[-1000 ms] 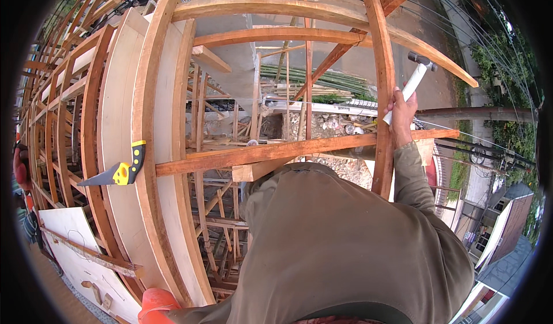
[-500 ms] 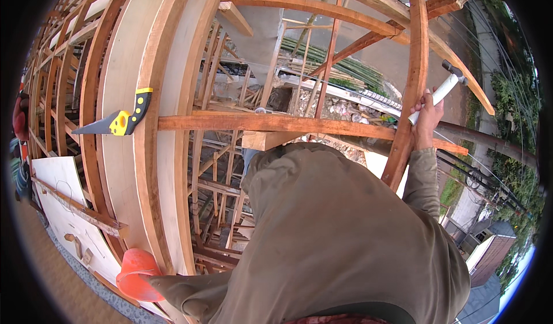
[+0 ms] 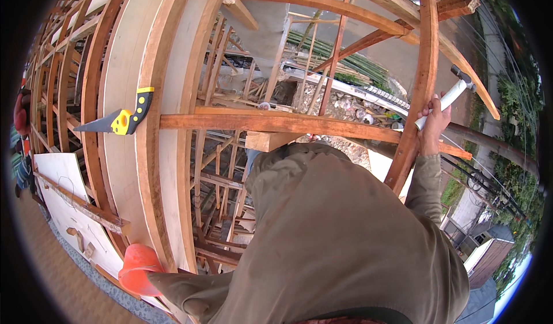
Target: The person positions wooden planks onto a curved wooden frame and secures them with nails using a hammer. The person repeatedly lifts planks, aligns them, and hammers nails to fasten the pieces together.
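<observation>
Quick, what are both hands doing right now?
Left hand: hidden, so it cannot be told.
Right hand: closed around the white handle of a hammer, raised beside a wooden post.

The right hand (image 3: pixel 433 129) grips a white-handled hammer (image 3: pixel 448 96) beside an upright timber post (image 3: pixel 416 93); a yellow-handled saw (image 3: pixel 118 120) rests left.

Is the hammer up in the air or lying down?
Up in the air: the right hand grips the hammer by its white handle, head raised beside the wooden post.
</observation>
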The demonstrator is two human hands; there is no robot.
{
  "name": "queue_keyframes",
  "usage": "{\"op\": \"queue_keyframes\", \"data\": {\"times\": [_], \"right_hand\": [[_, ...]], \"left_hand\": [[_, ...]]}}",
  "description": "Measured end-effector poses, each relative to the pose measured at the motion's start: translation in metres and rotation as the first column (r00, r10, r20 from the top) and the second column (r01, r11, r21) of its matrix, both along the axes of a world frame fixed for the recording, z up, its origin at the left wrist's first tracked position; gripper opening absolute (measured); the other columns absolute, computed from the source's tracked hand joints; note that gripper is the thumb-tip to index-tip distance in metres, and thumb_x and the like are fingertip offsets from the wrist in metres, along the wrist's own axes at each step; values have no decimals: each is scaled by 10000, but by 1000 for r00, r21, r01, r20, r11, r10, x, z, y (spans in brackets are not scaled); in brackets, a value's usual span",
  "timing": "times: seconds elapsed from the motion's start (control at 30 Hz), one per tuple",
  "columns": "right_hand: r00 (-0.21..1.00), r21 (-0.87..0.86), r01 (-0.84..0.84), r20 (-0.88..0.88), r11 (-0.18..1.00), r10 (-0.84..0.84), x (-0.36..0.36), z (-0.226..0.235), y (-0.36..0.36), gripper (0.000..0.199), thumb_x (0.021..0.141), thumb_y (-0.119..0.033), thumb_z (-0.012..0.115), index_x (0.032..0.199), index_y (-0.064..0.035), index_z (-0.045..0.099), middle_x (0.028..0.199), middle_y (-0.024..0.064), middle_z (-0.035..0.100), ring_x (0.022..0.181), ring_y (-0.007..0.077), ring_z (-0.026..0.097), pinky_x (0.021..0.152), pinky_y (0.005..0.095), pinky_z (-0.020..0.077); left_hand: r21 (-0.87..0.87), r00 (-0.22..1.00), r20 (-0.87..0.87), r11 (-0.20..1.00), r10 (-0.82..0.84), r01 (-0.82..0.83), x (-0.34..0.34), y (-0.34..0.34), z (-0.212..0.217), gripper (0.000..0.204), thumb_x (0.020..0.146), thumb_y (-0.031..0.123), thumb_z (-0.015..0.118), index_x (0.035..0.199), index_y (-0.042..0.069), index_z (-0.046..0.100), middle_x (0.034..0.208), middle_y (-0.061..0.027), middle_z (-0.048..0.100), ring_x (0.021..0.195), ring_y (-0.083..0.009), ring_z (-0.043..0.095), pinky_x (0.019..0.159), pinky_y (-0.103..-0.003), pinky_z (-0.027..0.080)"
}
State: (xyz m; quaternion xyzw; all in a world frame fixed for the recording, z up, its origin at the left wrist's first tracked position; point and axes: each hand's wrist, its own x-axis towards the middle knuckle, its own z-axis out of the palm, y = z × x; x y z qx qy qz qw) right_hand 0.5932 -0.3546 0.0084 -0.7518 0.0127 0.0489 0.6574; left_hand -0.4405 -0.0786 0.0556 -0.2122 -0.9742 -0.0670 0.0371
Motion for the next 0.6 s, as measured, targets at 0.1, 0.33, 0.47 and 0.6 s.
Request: {"op": "queue_keyframes", "data": {"times": [0.1, 0.33, 0.47, 0.6], "right_hand": [[1000, -10, -10, 5, 1000, 10, 2, -1, 0, 560, 975, -107, 636, 1438, 42, 358, 740, 35, 489, 520, 107, 491, 419, 286, 440], [1000, -4, -2, -21, 1000, 2, -1, 2, 2, 554, 978, -111, 635, 1435, 29, 354, 744, 32, 485, 527, 105, 490, 421, 281, 439], [999, -7, 8, -42, 1000, -9, -3, 6, 2, 590, 979, -113, 635, 1461, 24, 323, 755, 30, 481, 535, 102, 486, 425, 277, 439], [999, -12, -4, -38, 1000, 4, 1, 2, 0, 600, 982, -106, 627, 1474, 24, 309, 757, 29, 479, 535, 103, 485, 425, 276, 440]], "left_hand": [[-13, 1000, 1, 1000, 4, -4, 2, -7, 3, 300, 969, 170, 535, 1119, -31, 699, 1083, -176, 730, 983, -355, 716, 837, -431, 588], [-54, 1000, -17, 998, 18, -18, 14, -11, 15, 296, 975, 172, 534, 1113, -25, 706, 1072, -165, 736, 972, -351, 721, 826, -429, 595], [-62, 999, -25, 998, 28, -30, 19, -14, 23, 294, 978, 173, 533, 1109, -21, 711, 1066, -159, 740, 965, -349, 724, 820, -428, 598], [-64, 999, -30, 997, 43, -45, 21, -22, 28, 292, 982, 174, 532, 1105, -18, 715, 1060, -152, 743, 959, -347, 727, 814, -426, 602]]}}
